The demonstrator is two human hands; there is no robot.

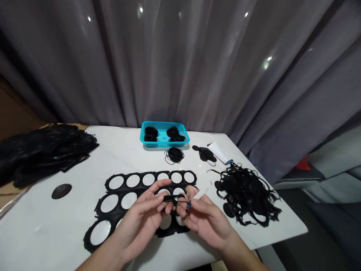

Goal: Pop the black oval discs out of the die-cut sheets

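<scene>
My left hand (143,220) is closed, its thumb and fingers pinching a thin black strip (169,198). Close beside it, my right hand (210,222) grips a white squeeze tube (200,191) whose blue tip points down and left. The strip's right end reaches the fingertips of my right hand; whether they hold it too I cannot tell. Below both hands lies a black sheet with rows of round cut-outs (121,215), the white tabletop showing through the holes. My hands hide part of that sheet.
A blue basket (165,144) with black bundles stands at the back. Before it lie a black cord coil (175,155), black pieces (205,153) and another white tube (220,152). Black scraps (249,194) heap at right; black material (47,150) and a black disc (61,191) lie left.
</scene>
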